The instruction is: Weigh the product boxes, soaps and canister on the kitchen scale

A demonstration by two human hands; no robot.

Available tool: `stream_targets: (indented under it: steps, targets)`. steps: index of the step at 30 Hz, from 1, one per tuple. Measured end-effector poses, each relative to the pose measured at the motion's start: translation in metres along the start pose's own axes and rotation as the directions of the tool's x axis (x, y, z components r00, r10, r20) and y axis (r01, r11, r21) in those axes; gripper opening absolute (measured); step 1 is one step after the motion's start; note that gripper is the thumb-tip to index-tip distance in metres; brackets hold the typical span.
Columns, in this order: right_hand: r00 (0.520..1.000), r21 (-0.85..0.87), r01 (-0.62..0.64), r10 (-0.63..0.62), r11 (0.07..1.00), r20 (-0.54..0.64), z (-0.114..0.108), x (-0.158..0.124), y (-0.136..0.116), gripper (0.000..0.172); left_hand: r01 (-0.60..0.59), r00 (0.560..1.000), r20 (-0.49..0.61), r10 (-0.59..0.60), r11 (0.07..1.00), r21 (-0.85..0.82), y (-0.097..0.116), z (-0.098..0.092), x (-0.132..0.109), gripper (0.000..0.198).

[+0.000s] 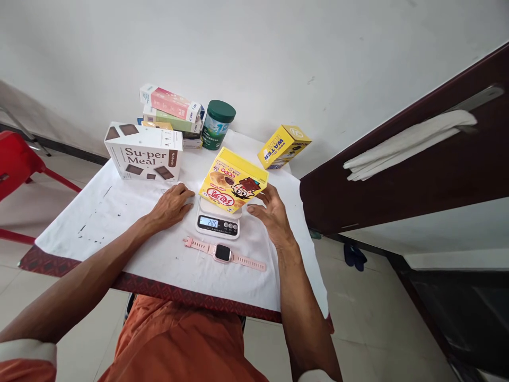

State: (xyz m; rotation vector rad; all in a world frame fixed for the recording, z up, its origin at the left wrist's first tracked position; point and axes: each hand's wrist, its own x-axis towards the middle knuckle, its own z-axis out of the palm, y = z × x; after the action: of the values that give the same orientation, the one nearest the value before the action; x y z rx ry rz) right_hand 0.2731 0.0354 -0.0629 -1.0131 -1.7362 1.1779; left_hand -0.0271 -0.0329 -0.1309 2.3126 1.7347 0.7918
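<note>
A yellow snack box (pixel 234 183) with a cartoon face sits tilted on a small white kitchen scale (pixel 218 227), whose lit display appears to read 285. My right hand (pixel 274 215) is at the box's right edge, thumb and fingers apart; some fingertips are partly hidden by the box, so contact is unclear. Left of the scale, my left hand (pixel 172 206) rests on the white tablecloth (pixel 115 223), empty, with its fingers stretched loosely. In front of the scale lies a pink smartwatch (pixel 222 253), its strap spread out to both sides.
Behind my left hand stands a white Su-per Meal box (pixel 145 154). Farther back are stacked cartons (pixel 173 106) and a green-lidded can (pixel 218 124). A yellow WATER box (pixel 283 147) is at the back right, near the wall. A red chair (pixel 19 164) stands left of the table.
</note>
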Motion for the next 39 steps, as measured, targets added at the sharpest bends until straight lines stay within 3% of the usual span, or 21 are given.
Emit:
stream_targets:
  steps: [6,10,13,18,21,25,29,31,34,39]
  targets:
    - [1.000,-0.204,-0.022,0.025,0.979,0.010,0.018,0.009,0.001,0.052,0.002,1.000,0.007,-0.002,1.000,-0.002,-0.001,0.001,0.000,0.033]
    - [1.000,-0.160,-0.022,0.020,0.987,-0.015,0.024,0.010,0.007,0.049,0.003,1.000,0.004,-0.003,1.000,-0.016,-0.002,0.001,0.001,0.034]
    - [0.990,-0.132,-0.017,-0.002,0.991,-0.141,0.018,0.012,0.007,0.048,0.002,1.000,-0.006,-0.003,1.000,-0.029,-0.002,0.000,0.001,0.034]
    - [0.881,-0.165,0.014,-0.091,0.986,-0.464,-0.017,0.039,0.013,0.047,-0.003,1.000,-0.007,0.002,1.000,-0.010,0.000,-0.001,-0.001,0.032]
    - [0.814,-0.246,-0.063,-0.092,0.967,-0.573,-0.035,0.070,0.030,0.045,-0.003,1.000,-0.009,0.003,1.000,0.000,0.001,-0.002,-0.001,0.031]
    - [0.743,-0.330,-0.217,-0.063,0.919,-0.666,-0.038,0.111,0.061,0.038,-0.007,1.000,-0.020,0.006,1.000,-0.021,0.001,-0.002,-0.001,0.031]
    - [0.678,-0.329,-0.287,-0.052,0.900,-0.733,-0.033,0.137,0.084,0.033,-0.001,1.000,-0.024,0.000,0.999,-0.043,0.000,-0.001,0.000,0.031]
    - [0.660,-0.322,-0.305,-0.045,0.896,-0.750,-0.032,0.144,0.090,0.034,-0.002,1.000,-0.025,0.001,0.999,-0.050,0.000,-0.001,0.000,0.030]
    - [0.672,-0.321,-0.294,-0.044,0.900,-0.739,-0.035,0.148,0.095,0.036,0.000,1.000,-0.020,-0.001,0.998,-0.060,0.001,-0.002,0.000,0.028]
    - [0.682,-0.316,-0.263,-0.057,0.912,-0.729,-0.028,0.130,0.094,0.052,0.012,1.000,-0.002,-0.012,0.999,-0.049,0.003,0.000,-0.001,0.025]
